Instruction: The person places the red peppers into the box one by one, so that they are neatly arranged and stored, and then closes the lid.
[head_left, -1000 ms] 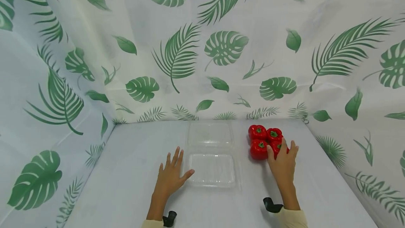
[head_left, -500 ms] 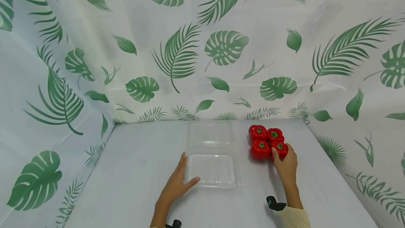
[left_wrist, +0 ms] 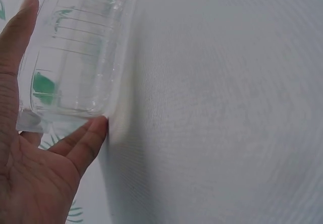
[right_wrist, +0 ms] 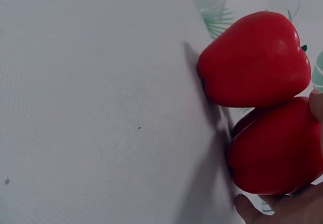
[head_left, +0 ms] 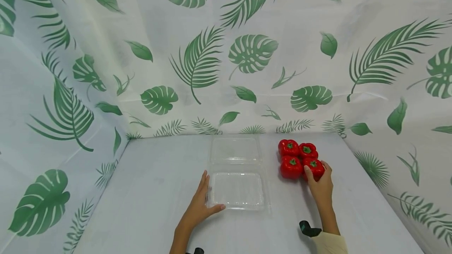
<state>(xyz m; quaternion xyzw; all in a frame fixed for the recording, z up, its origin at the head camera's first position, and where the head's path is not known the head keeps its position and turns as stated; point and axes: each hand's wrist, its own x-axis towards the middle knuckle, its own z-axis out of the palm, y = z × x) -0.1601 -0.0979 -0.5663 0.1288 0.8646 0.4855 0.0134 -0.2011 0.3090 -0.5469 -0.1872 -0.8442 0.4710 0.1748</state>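
A clear plastic clamshell container (head_left: 237,189) lies opened out on the white table, its lid (head_left: 234,149) folded back toward the rear. My left hand (head_left: 198,208) is at its front left corner, fingers straight along the left side and thumb by the front edge. Close up in the left wrist view, fingertips (left_wrist: 101,124) touch the container's end. My right hand (head_left: 322,186) grips the front right red bell pepper (head_left: 314,167), thumb on one side and fingers on the other. In the right wrist view this held pepper (right_wrist: 277,151) sits against a neighbouring pepper (right_wrist: 257,60).
Other red bell peppers stand grouped around the held one: front left (head_left: 291,167), back left (head_left: 288,147) and back right (head_left: 308,151). A leaf-printed curtain (head_left: 261,85) borders the table (head_left: 159,167) at the back and both sides.
My right hand has come down onto the front right pepper and closed around it, drawing it slightly right. My left hand has shifted right to the container's corner, its fingers coming together.
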